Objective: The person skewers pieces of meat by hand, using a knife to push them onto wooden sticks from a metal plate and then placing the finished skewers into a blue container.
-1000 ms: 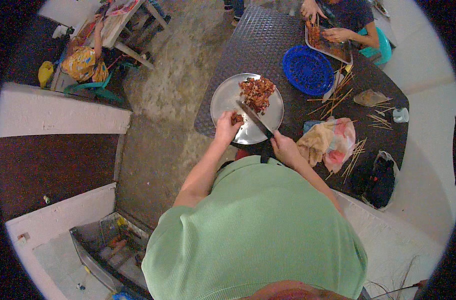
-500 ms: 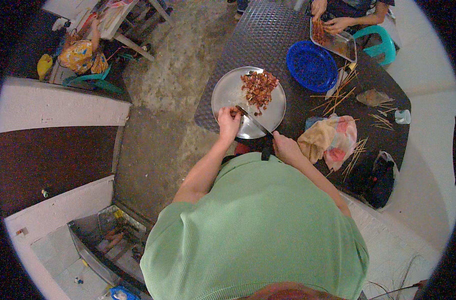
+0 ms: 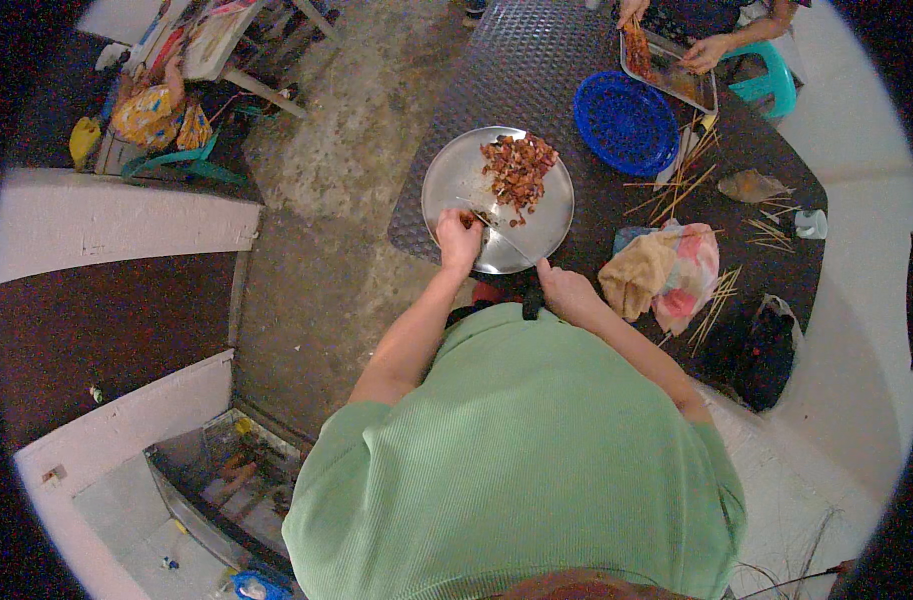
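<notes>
A round metal tray [image 3: 452, 175] lies at the near left corner of the dark table. Chopped browned meat [image 3: 518, 170] is heaped on its far right part. My left hand [image 3: 460, 240] is over the tray's near left side, fingers closed on a small piece of meat [image 3: 468, 217]. From the right, my right hand [image 3: 569, 290] grips a knife at the tray's near rim, the handle mostly hidden in it. The knife's thin blade [image 3: 512, 241] points across the tray to my left fingertips, with dark scraps next to its tip.
Right of the tray are a blue plastic basket [image 3: 627, 125], scattered bamboo skewers [image 3: 677, 185], crumpled cloths [image 3: 642, 275], a white cup [image 3: 810, 224] and a black bag [image 3: 767, 355]. At the far right, another person's hands [image 3: 710, 52] work over a rectangular metal tray [image 3: 677, 82].
The knife blade has turned and now shows as a thinner line. My left fingers have curled in more. Across the table, the other person's hands have moved apart.
</notes>
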Tool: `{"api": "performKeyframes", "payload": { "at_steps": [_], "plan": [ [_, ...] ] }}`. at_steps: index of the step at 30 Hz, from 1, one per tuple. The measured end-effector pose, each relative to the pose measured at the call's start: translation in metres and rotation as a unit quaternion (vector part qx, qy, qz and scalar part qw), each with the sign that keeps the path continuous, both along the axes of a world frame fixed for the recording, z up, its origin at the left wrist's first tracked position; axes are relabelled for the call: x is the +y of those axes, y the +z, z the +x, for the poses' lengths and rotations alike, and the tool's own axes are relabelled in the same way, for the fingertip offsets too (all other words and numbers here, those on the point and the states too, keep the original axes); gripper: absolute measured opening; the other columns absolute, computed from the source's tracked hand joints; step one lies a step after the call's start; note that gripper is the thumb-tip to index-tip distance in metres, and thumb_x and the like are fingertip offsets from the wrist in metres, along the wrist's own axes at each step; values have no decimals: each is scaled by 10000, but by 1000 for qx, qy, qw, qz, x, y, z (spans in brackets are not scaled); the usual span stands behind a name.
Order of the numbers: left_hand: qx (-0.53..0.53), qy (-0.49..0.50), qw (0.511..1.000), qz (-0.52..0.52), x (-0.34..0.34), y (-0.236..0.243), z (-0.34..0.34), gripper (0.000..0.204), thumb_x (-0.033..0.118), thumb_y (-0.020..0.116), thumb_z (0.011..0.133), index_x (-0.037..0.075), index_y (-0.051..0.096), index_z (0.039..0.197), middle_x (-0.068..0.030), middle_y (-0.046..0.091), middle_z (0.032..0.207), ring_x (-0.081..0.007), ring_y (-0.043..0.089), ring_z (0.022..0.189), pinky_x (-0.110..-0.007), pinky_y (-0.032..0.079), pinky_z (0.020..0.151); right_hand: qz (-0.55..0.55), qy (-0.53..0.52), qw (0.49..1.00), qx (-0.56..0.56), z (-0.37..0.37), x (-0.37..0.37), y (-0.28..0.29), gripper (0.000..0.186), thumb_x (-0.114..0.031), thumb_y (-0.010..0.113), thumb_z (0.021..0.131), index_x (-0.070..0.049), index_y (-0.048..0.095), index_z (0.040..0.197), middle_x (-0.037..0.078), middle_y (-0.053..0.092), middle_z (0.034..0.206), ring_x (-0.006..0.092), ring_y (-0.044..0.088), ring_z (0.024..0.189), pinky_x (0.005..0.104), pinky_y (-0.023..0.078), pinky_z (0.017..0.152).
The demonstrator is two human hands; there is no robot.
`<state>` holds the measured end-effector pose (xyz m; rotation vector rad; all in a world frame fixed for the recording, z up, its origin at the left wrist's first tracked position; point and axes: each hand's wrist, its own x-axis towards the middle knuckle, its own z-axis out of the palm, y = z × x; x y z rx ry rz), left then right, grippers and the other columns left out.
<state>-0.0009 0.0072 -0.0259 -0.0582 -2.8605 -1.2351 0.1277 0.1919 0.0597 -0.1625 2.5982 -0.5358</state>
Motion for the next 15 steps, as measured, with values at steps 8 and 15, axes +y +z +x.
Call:
{"api": "performKeyframes", "payload": {
  "at_steps": [8, 15],
  "plan": [
    [-20, -17, 999, 28, 2, 8, -3, 126, 77, 669, 676, -25, 606, 714, -198, 583, 787, -356, 588, 784, -442, 479, 741, -23, 4, 999, 25, -14, -8, -21, 243, -23, 458, 833, 37, 396, 1060, 228, 619, 787, 413, 631, 748, 497, 509, 619],
    [-9, -21, 1000, -13, 1, 6, -4, 172, 121, 697, 668, -10, 634, 761, -196, 599, 817, -364, 598, 795, -440, 486, 757, -34, -5, 999, 27, -14, -3, -13, 265, -69, 419, 867, 27, 402, 1114, 237, 635, 842, 418, 639, 802, 511, 508, 654]
  ]
}}
